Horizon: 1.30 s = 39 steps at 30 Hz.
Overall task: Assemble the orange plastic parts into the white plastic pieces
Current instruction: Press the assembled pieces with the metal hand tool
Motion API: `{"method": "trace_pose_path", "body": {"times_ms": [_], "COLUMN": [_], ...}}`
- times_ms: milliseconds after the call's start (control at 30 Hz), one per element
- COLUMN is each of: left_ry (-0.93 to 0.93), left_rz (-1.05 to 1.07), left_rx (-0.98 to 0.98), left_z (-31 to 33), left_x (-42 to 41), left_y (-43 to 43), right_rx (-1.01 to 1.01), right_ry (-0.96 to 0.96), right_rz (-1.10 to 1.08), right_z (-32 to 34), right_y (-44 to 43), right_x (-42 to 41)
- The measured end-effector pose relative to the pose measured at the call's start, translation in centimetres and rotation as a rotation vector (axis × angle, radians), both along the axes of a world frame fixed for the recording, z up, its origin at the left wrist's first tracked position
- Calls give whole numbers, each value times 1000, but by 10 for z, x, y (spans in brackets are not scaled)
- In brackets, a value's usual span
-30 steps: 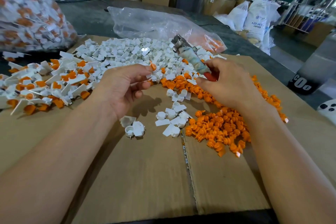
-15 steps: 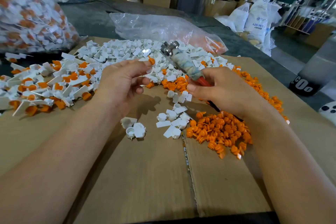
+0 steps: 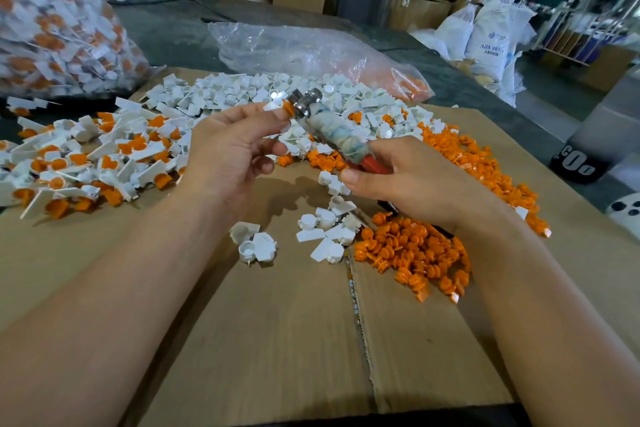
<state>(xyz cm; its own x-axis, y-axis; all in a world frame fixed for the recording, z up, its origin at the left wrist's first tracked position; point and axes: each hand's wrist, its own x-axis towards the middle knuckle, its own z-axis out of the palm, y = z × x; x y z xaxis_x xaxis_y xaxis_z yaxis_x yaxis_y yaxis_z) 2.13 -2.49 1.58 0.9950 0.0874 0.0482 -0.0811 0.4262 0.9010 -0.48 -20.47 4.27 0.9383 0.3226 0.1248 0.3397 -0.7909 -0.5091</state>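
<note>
**Pressing step: orange part meets tool head**

Left grip (image 3: 235, 152) pinches a white piece (image 3: 273, 105) w/ an orange part (image 3: 286, 107) at its fingertips, held right against the metal head of the tool (image 3: 332, 135). Right grip (image 3: 408, 184) is clenched round the tool's red handle, cloth-wrapped shaft angled up and left.

Step in hand, prob.: seating the orange part into the white piece w/ the tool. Can't tell if it's fully home; too small to see.

Next move likely needs a square push, head centred on the orange part and left fingertips clear of the metal.

Stock, rel. to the tool:
- white pieces heap (image 3: 242, 90) just beyond it
- loose orange heap (image 3: 412, 253) nearer the person, by the right wrist
- assembled pcs (image 3: 86, 163) well left

All on cardboard (image 3: 277, 340) over the desk (image 3: 173, 31).
</note>
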Motion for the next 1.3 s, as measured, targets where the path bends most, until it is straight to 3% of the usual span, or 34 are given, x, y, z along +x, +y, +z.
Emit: {"method": "trace_pose_path", "body": {"times_ms": [1300], "left_ry": [-24], "left_rz": [53], "left_rx": [-29], "left_z": [-4], "left_x": [-3], "left_y": [-1], "right_rx": [-10], "right_ry": [-13], "right_rz": [-20], "right_z": [-9], "right_y": [18], "right_x": [-5]}}
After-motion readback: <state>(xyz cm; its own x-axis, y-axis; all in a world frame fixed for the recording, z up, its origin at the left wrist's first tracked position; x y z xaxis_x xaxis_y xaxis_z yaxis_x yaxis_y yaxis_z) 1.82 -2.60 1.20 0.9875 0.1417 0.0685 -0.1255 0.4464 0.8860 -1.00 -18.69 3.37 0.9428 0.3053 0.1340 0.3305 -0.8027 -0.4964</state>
